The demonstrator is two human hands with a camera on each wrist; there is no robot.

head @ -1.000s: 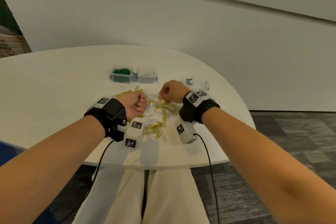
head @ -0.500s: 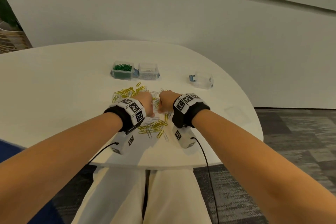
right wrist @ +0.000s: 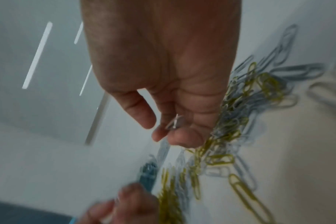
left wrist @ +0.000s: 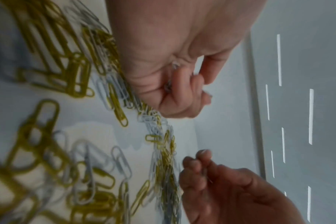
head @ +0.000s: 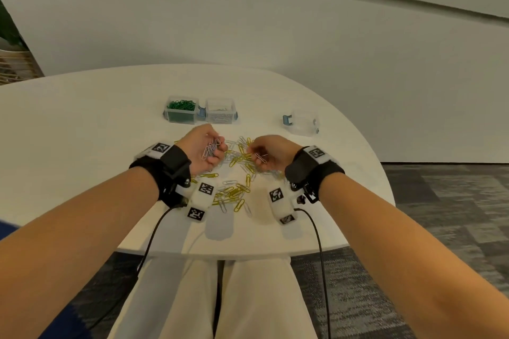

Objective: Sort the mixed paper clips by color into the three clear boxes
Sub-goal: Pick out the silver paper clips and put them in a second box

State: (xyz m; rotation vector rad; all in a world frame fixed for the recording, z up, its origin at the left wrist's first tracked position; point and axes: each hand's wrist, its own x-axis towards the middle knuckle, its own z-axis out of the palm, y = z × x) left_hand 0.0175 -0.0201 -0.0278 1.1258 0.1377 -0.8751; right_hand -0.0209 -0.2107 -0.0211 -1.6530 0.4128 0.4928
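While palms turn up over the white table (head: 82,124), a bundle of silver clips (head: 210,149) sits in the left hand (head: 202,150), fingers curled round it. At 3 o'clock of that, right hand (head: 271,154) — fingertips pinched on a single silver clip (head: 261,157). Below and between, a loose heap of thin wire clips (head: 237,173), yellow and silver. At 12 o'clock, three clear plastic boxes — green box (head: 180,111), silver box (head: 220,113), third box (head: 303,121).

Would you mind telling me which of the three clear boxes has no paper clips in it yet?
The empty box standing alone on the right; the green-clip box and silver-clip box sit together and hold clips.
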